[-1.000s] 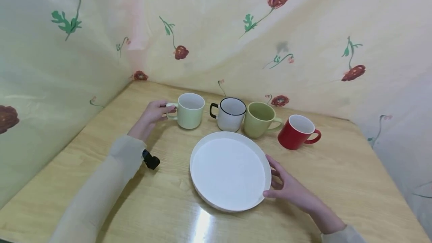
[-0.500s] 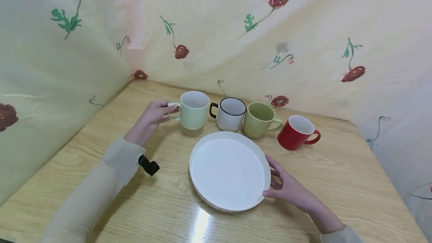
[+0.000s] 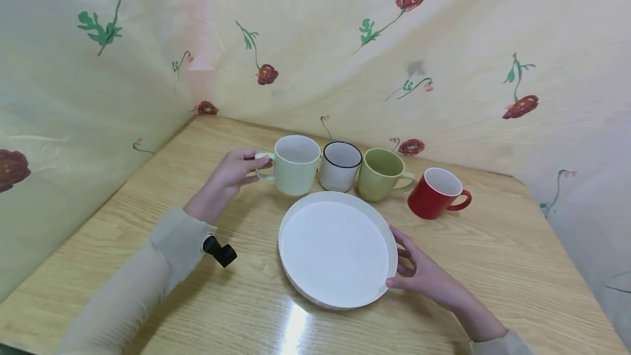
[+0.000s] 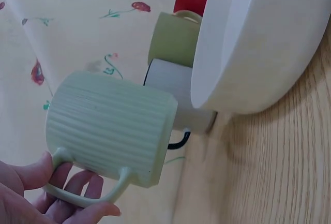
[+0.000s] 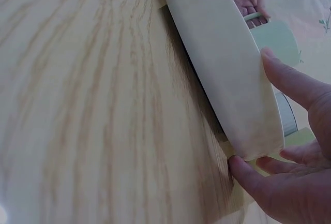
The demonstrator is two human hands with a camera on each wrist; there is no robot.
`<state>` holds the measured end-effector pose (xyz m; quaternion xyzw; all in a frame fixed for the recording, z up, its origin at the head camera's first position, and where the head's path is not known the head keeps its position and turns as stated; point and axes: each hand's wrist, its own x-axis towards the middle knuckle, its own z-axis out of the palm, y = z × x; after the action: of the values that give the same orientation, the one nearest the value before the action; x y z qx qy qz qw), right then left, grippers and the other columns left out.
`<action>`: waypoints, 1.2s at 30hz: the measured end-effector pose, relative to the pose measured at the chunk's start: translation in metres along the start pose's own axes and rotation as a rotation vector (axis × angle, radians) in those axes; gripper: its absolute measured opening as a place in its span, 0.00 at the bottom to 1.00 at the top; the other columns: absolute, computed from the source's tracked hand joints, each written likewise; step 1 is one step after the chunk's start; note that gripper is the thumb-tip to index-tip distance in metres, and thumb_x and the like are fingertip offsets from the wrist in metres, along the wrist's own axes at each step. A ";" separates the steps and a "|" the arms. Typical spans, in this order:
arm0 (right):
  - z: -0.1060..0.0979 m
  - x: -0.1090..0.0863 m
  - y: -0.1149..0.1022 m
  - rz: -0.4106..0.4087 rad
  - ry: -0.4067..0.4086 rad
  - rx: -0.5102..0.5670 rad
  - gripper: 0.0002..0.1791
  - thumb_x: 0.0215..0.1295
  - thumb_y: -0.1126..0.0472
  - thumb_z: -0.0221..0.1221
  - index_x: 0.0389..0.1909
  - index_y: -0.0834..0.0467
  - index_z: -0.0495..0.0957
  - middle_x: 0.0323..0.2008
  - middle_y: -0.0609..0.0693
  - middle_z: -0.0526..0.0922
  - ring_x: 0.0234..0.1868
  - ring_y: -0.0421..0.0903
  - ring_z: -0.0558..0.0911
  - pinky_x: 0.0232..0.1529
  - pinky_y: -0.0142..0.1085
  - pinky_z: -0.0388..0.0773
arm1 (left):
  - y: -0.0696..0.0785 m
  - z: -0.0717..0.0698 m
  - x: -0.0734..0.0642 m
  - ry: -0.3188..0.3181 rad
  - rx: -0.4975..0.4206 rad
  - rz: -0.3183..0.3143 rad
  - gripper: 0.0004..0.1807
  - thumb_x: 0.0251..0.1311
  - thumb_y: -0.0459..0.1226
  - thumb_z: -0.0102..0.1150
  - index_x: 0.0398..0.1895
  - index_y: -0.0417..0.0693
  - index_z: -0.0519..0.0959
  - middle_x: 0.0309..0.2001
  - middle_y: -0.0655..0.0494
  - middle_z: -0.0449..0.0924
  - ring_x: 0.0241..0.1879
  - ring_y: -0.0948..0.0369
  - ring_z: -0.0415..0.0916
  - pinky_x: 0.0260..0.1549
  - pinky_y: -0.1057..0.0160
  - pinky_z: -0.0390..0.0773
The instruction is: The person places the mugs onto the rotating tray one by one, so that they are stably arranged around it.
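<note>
Apparently mid-carry, the left hand (image 3: 235, 170) grips a mint mug (image 3: 297, 171), the right hand (image 3: 426, 278) a tray (image 3: 338, 253) whose rim (image 3: 335, 196) likely needs clearing next.

A black-rimmed mug (image 3: 338, 175), olive mug (image 3: 374, 182) and red mug (image 3: 428, 198) stand before a flowered cloth (image 3: 320, 43).

Left arm (image 3: 133, 284) stretched forward, left hand (image 3: 239, 169) curled in grip — right hand (image 3: 421, 274) nearer body, thumb (image 3: 400, 282) apart from fingers (image 3: 401, 239).

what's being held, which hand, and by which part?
Left hand: the pale green, ribbed mug, by its handle. Right hand: the shallow, round white tray, at its right side, between thumb and fingers.
</note>
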<state>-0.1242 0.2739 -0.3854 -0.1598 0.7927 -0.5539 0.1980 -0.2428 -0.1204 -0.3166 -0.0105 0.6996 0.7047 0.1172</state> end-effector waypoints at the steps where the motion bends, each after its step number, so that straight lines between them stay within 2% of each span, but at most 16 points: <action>1: 0.000 0.000 0.000 0.004 0.000 -0.003 0.56 0.51 0.67 0.65 0.72 0.52 0.37 0.69 0.64 0.46 0.64 0.68 0.59 0.53 0.31 0.73 | 0.000 0.002 -0.002 -0.006 -0.002 0.002 0.17 0.64 0.37 0.53 0.50 0.32 0.71 0.39 0.57 0.80 0.56 0.53 0.69 0.60 0.48 0.64; 4: 0.000 -0.001 0.000 0.012 -0.003 -0.001 0.56 0.51 0.67 0.65 0.72 0.52 0.36 0.69 0.63 0.47 0.64 0.67 0.59 0.54 0.31 0.73 | 0.000 0.008 -0.006 -0.023 -0.015 0.000 0.18 0.64 0.36 0.52 0.52 0.31 0.70 0.38 0.58 0.80 0.55 0.53 0.69 0.60 0.47 0.63; 10: -0.001 -0.002 0.000 -0.008 0.021 -0.032 0.56 0.50 0.67 0.66 0.72 0.54 0.38 0.69 0.62 0.47 0.64 0.66 0.59 0.54 0.28 0.71 | 0.001 0.024 -0.013 -0.086 -0.021 0.005 0.16 0.65 0.35 0.51 0.50 0.32 0.71 0.50 0.45 0.76 0.58 0.51 0.66 0.61 0.47 0.61; 12: -0.001 -0.003 -0.001 -0.006 0.033 -0.034 0.56 0.49 0.67 0.67 0.72 0.54 0.39 0.69 0.60 0.46 0.64 0.64 0.58 0.54 0.25 0.70 | 0.002 0.028 -0.015 -0.105 -0.018 0.004 0.16 0.65 0.35 0.51 0.51 0.31 0.71 0.52 0.43 0.74 0.59 0.50 0.65 0.62 0.47 0.61; 16: 0.001 -0.003 -0.001 -0.030 0.023 -0.027 0.56 0.50 0.67 0.67 0.72 0.56 0.39 0.69 0.61 0.45 0.64 0.66 0.57 0.54 0.28 0.71 | 0.003 0.034 -0.019 -0.117 -0.017 0.001 0.15 0.65 0.34 0.50 0.50 0.32 0.71 0.55 0.39 0.71 0.60 0.50 0.64 0.62 0.46 0.60; 20: 0.003 -0.003 -0.001 -0.074 0.018 -0.054 0.56 0.50 0.68 0.67 0.72 0.58 0.38 0.67 0.63 0.46 0.64 0.68 0.55 0.56 0.33 0.71 | 0.001 0.040 -0.019 -0.125 -0.001 -0.003 0.13 0.64 0.33 0.51 0.47 0.32 0.72 0.53 0.41 0.72 0.59 0.51 0.65 0.61 0.45 0.61; 24: 0.004 -0.004 -0.001 -0.096 0.019 -0.100 0.58 0.49 0.67 0.68 0.72 0.59 0.36 0.66 0.64 0.44 0.64 0.69 0.54 0.57 0.39 0.70 | -0.003 0.045 -0.016 -0.135 0.025 -0.016 0.14 0.64 0.33 0.51 0.48 0.31 0.72 0.53 0.41 0.73 0.57 0.52 0.66 0.61 0.45 0.61; 30: 0.000 -0.003 -0.002 -0.021 0.014 -0.120 0.60 0.48 0.63 0.69 0.72 0.53 0.35 0.70 0.58 0.39 0.64 0.69 0.55 0.53 0.39 0.74 | -0.007 0.052 -0.014 -0.154 0.023 -0.011 0.16 0.64 0.32 0.51 0.50 0.28 0.70 0.54 0.36 0.73 0.60 0.48 0.66 0.61 0.45 0.61; 32: -0.001 -0.002 -0.002 -0.015 0.008 -0.116 0.60 0.48 0.63 0.69 0.72 0.53 0.35 0.69 0.58 0.40 0.65 0.68 0.55 0.53 0.36 0.74 | -0.008 0.055 -0.013 -0.162 0.021 -0.012 0.14 0.64 0.32 0.52 0.47 0.28 0.72 0.53 0.36 0.73 0.60 0.47 0.65 0.61 0.44 0.60; 35: -0.002 -0.002 -0.001 -0.046 0.005 -0.125 0.59 0.48 0.64 0.69 0.72 0.56 0.36 0.67 0.61 0.46 0.64 0.67 0.55 0.55 0.39 0.72 | -0.010 0.059 -0.013 -0.175 0.027 -0.009 0.10 0.63 0.33 0.53 0.42 0.32 0.75 0.50 0.39 0.76 0.59 0.47 0.67 0.61 0.44 0.61; 36: -0.002 -0.002 0.000 -0.056 0.008 -0.129 0.59 0.48 0.64 0.69 0.72 0.58 0.36 0.66 0.62 0.47 0.64 0.67 0.55 0.56 0.40 0.72 | -0.015 0.057 -0.007 -0.194 0.021 0.007 0.09 0.62 0.34 0.55 0.40 0.35 0.77 0.47 0.42 0.77 0.57 0.49 0.69 0.60 0.44 0.62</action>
<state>-0.1236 0.2760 -0.3844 -0.1924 0.8227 -0.5076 0.1686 -0.2247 -0.0648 -0.3292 0.0612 0.6923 0.6956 0.1820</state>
